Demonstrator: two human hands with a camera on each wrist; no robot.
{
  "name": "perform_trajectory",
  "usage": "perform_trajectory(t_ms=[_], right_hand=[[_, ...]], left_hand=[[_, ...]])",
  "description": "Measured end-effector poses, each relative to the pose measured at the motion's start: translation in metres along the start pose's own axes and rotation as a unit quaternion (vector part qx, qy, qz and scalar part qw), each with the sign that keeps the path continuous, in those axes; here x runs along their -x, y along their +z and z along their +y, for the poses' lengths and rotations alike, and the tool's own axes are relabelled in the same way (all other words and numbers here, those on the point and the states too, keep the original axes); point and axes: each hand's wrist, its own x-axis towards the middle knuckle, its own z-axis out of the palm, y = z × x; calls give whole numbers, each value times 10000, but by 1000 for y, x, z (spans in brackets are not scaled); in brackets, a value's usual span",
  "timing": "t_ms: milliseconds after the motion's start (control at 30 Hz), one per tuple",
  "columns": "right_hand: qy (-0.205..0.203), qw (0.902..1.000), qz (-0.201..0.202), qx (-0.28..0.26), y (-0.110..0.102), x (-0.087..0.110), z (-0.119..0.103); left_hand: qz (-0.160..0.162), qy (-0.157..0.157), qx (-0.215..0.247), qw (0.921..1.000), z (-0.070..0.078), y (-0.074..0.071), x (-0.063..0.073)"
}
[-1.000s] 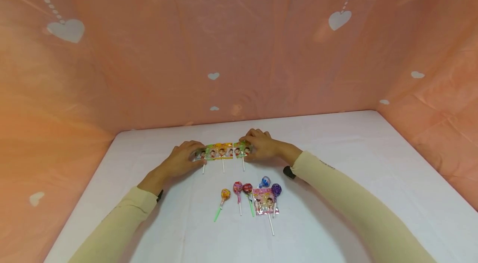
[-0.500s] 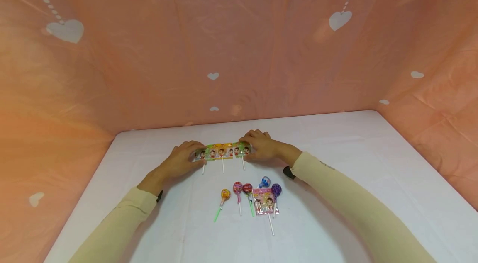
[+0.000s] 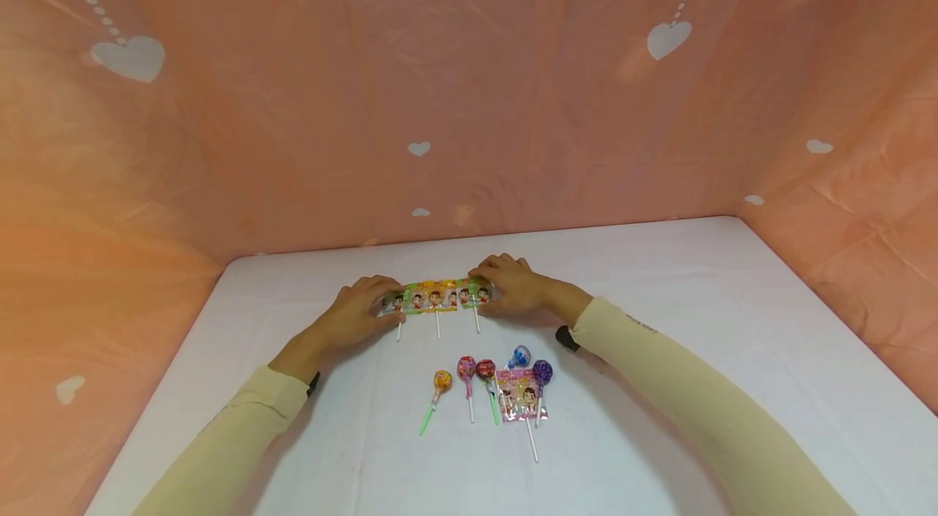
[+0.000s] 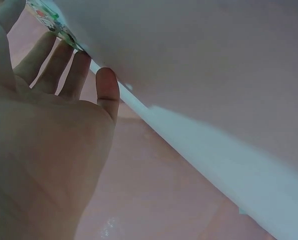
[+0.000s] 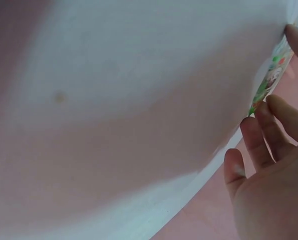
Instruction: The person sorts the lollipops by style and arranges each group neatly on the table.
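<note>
Closest in, two pale sleeves (image 3: 220, 426) are framing the white table (image 3: 330, 451). Between them a pink flat packet (image 3: 519, 398) is lying with its stick pointing toward the person, and a purple lollipop (image 3: 542, 373) is crossing its right edge. A red lollipop (image 3: 486, 370), a pink lollipop (image 3: 466, 369) and an orange lollipop (image 3: 443, 381) are lying to its left; a blue lollipop (image 3: 521, 356) is resting at its far edge. The sleeves are best passing wide of these.

Farther out, three flat wrapped lollipops are forming a row, sticks toward the person. The left hand (image 3: 357, 311) is holding the left green packet (image 3: 412, 300), thumb at the near edge, fingers curving to the far one. The right hand (image 3: 516, 290) is holding the right green packet (image 3: 476, 293) the same way; how firmly either is squeezing, I cannot tell. Between them the orange packet (image 3: 441, 298) is sitting untouched.

The right green packet seems to be lying slightly farther out than its neighbour, so careful work means watching stick ends and seams, sliding gently, and not buckling the wrapper.

Beyond, a peach cloth (image 3: 513, 93) is hanging.
</note>
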Motion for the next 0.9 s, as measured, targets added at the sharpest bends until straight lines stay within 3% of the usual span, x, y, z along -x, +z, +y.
perform_trajectory(t_ms=[900], right_hand=[[-6,9999,117,-30,3,0,5]], left_hand=[[-22,29,-57,10000,1,0,-2]])
